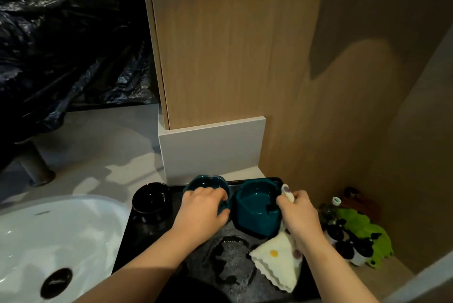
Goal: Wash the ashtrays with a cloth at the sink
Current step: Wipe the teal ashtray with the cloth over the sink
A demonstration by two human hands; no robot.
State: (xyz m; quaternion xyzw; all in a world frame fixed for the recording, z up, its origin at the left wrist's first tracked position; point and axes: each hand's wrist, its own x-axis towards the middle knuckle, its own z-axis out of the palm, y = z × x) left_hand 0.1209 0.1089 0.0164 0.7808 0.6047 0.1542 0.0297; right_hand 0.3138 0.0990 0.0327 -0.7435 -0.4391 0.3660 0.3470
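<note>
Two teal ashtrays stand side by side at the far end of a black tray (127, 236). My left hand (203, 212) grips the rim of the left teal ashtray (203, 184). The right teal ashtray (256, 207) is larger, with notches in its rim. My right hand (300, 217) rests against its right side and holds a white cloth (277, 263) with coloured dots, which hangs down onto the tray. A black ashtray (150, 203) stands at the tray's far left corner. The white sink (49, 241) with a dark drain lies to the left.
A wooden cabinet panel (232, 57) rises right behind the tray. A faucet base (36, 168) stands on the grey counter at the left. Small dark bottles and a green plush item (362, 236) crowd the shelf at the right. Black plastic sheeting (61, 33) hangs at the back left.
</note>
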